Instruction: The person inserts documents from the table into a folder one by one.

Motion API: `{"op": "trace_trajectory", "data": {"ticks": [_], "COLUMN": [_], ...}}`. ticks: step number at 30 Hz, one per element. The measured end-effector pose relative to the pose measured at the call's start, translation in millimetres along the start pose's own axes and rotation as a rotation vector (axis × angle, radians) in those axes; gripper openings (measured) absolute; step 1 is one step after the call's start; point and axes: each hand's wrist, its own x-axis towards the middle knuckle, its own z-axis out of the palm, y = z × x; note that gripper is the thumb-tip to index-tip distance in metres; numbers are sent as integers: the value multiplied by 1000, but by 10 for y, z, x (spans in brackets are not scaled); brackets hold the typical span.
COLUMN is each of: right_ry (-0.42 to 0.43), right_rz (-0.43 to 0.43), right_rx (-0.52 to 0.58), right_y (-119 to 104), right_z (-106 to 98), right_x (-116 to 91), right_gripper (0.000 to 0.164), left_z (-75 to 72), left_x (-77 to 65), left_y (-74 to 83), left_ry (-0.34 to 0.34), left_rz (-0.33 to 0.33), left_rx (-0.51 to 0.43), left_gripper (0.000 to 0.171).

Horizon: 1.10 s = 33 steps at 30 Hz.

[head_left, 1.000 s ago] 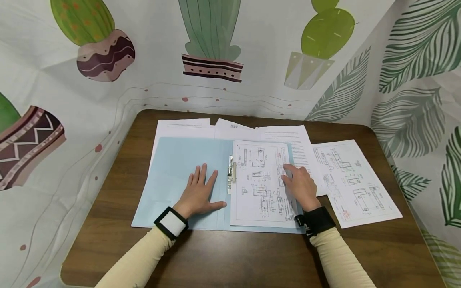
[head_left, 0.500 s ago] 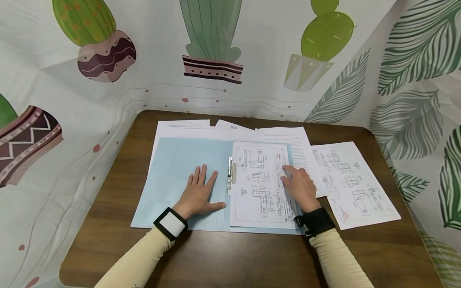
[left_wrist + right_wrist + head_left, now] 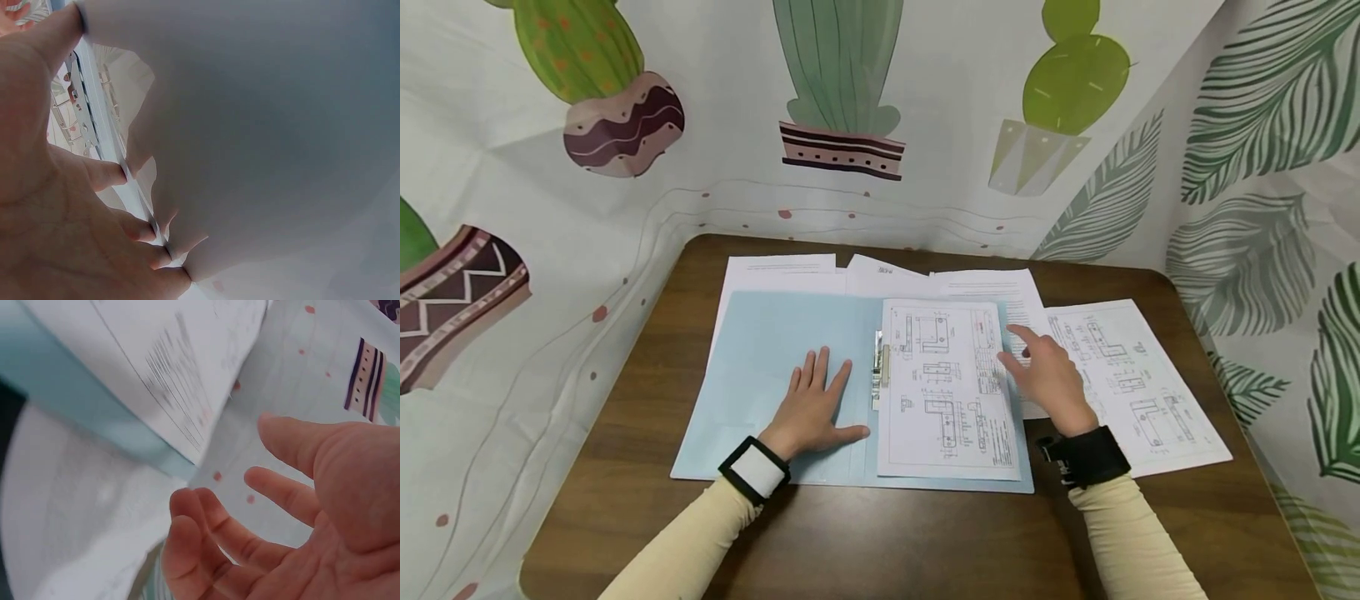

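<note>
A light blue folder [image 3: 760,350] lies opened flat on the table. Its right side carries a drawing sheet [image 3: 917,433], beside a metal clip [image 3: 886,365] at the fold. My left hand [image 3: 805,412] rests spread on the folder's bare left cover; the left wrist view shows its fingertips [image 3: 115,174] touching the surface. Just past the folder's right edge, my right hand [image 3: 1056,382] hovers with fingers loosely bent and holds nothing. In the right wrist view a gap shows between that hand [image 3: 269,550] and the sheet's corner [image 3: 187,447].
Printed pages [image 3: 778,265] stick out behind the folder, and more text pages [image 3: 1000,287] lie at its back right. Another drawing sheet [image 3: 1183,437] lies at the right, partly behind my right hand. The brown table [image 3: 880,542] meets a patterned cloth [image 3: 955,92] at the back.
My right hand has moved right, off the drawing sheet and past the folder's edge. The left hand stays in place on the cover.
</note>
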Motion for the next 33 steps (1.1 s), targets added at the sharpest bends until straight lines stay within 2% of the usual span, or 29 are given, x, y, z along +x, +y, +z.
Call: {"op": "trace_trajectory", "data": {"ticks": [9,14,25,33], "right_ry": [167,213,326,339], "right_rz": [-34,-39,-5,7], "right_rx": [-6,-29,-87,-126], "right_y": [94,205,743,1190], "right_z": [-320,-489,-770,-878], "right_x": [16,33,70,33], "right_gripper": [64,69,76,82], "left_z": [-4,-3,9,17], "left_x": [-20,-20,-33,-32], "left_y": [4,7,1,-9], "left_ry": [9,12,17,22], "left_rz": [3,1,10,12], "left_rx": [7,4,-4,2], "left_gripper": [111,111,112,112]}}
